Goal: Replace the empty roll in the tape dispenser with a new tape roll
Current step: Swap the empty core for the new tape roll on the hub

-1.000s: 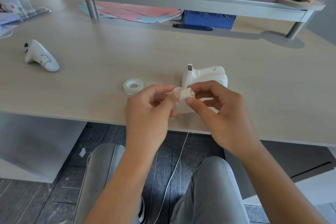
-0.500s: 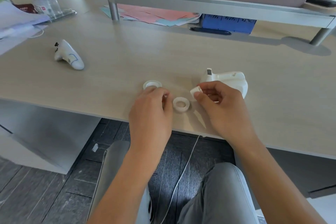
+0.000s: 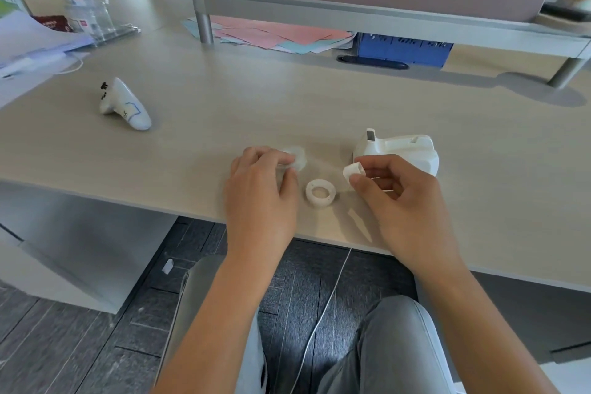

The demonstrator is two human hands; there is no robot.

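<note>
The white tape dispenser (image 3: 399,149) stands on the desk at the right. An empty white roll core (image 3: 320,192) lies flat on the desk between my hands. My right hand (image 3: 399,198) pinches a small white spindle (image 3: 354,170) between thumb and forefinger, just in front of the dispenser. My left hand (image 3: 260,192) has its fingertips closed on the new clear tape roll (image 3: 296,159), which looks blurred and tilted up off the desk. Part of that roll is hidden behind my fingers.
A white handheld controller (image 3: 126,105) lies at the far left. Pink and blue papers (image 3: 275,37) and a blue box (image 3: 404,48) sit under a raised shelf (image 3: 383,21) at the back. The desk's front edge (image 3: 128,203) runs just below my wrists.
The spindle was pulled out of the empty core, which now lies on the desk. My left hand moved left to the new tape roll and took hold of it. My right hand kept the spindle.
</note>
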